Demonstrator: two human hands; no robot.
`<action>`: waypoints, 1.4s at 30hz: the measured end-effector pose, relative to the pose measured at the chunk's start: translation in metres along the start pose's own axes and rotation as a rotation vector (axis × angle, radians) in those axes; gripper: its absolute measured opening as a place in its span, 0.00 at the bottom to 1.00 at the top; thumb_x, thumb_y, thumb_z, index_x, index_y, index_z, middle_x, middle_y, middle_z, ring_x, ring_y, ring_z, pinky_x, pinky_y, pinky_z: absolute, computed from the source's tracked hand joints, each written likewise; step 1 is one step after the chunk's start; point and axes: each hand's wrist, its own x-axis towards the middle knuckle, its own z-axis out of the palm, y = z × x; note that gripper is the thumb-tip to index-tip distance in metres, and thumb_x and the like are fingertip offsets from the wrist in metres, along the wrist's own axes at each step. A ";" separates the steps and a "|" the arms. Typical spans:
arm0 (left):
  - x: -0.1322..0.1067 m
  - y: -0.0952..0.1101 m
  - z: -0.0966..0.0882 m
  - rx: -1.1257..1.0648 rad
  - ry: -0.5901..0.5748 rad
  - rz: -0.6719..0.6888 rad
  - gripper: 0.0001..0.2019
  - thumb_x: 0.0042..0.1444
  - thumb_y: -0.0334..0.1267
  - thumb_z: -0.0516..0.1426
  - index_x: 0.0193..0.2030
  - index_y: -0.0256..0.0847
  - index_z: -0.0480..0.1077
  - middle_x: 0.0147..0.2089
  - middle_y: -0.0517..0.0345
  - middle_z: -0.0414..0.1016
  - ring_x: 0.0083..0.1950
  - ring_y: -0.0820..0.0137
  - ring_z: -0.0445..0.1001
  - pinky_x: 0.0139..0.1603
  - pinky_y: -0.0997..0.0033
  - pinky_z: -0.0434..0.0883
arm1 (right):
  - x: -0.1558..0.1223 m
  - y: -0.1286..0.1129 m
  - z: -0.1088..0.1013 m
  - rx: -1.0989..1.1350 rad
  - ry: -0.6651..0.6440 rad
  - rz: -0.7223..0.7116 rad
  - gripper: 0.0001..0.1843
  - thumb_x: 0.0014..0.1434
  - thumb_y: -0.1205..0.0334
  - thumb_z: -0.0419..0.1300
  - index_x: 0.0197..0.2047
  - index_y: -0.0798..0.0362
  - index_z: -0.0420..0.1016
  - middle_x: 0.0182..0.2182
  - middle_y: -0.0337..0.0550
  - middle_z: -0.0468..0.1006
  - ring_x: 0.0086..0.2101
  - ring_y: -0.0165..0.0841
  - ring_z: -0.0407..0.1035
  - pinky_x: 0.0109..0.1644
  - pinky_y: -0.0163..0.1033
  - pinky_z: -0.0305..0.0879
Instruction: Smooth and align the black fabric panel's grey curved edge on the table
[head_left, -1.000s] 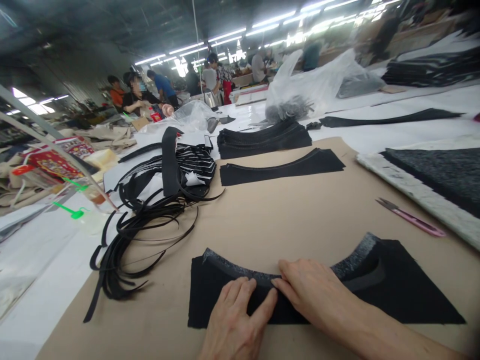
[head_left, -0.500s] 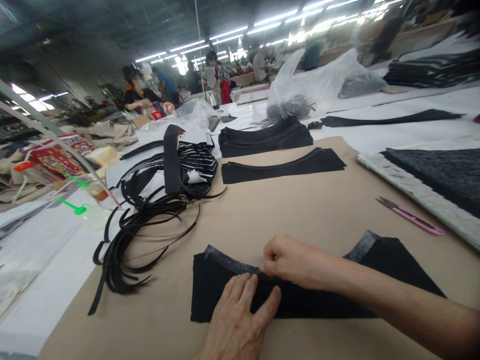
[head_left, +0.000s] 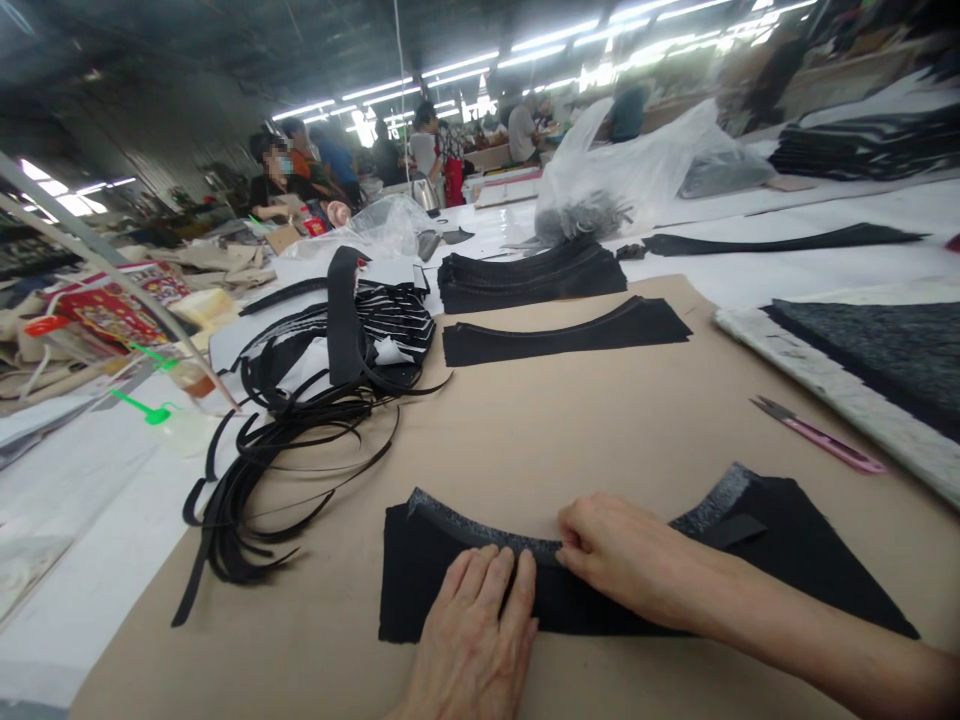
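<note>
Strips tangle left of fabric; cutter lies right.

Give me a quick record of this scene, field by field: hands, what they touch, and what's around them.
left hand: flat, palm down on the black piece
right hand: fingertips pinching the piece's grey curved edge
surface: brown paper
left of piece: tangle of black strips
behind: two stacks of curved black pieces
right: pink cutter
far back: other people at tables
</note>
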 end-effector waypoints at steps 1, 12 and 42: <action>0.000 0.000 0.000 0.004 0.003 0.000 0.19 0.67 0.37 0.43 0.56 0.35 0.68 0.48 0.52 0.76 0.48 0.65 0.73 0.52 0.65 0.66 | 0.000 -0.001 -0.001 -0.008 -0.001 0.000 0.11 0.54 0.68 0.53 0.26 0.56 0.76 0.24 0.48 0.78 0.27 0.35 0.73 0.27 0.34 0.51; -0.002 0.002 0.006 0.031 0.104 -0.009 0.19 0.67 0.35 0.41 0.54 0.36 0.70 0.46 0.52 0.76 0.49 0.66 0.71 0.53 0.64 0.63 | -0.002 0.000 0.011 -0.179 0.082 -0.008 0.10 0.58 0.66 0.55 0.29 0.56 0.76 0.26 0.51 0.78 0.30 0.39 0.75 0.29 0.36 0.57; 0.012 0.021 0.008 -0.084 0.110 0.044 0.19 0.64 0.30 0.43 0.55 0.38 0.70 0.46 0.49 0.74 0.47 0.65 0.72 0.47 0.66 0.70 | -0.009 0.011 -0.008 0.202 0.020 -0.005 0.09 0.52 0.64 0.55 0.25 0.54 0.74 0.23 0.41 0.77 0.25 0.30 0.69 0.26 0.33 0.53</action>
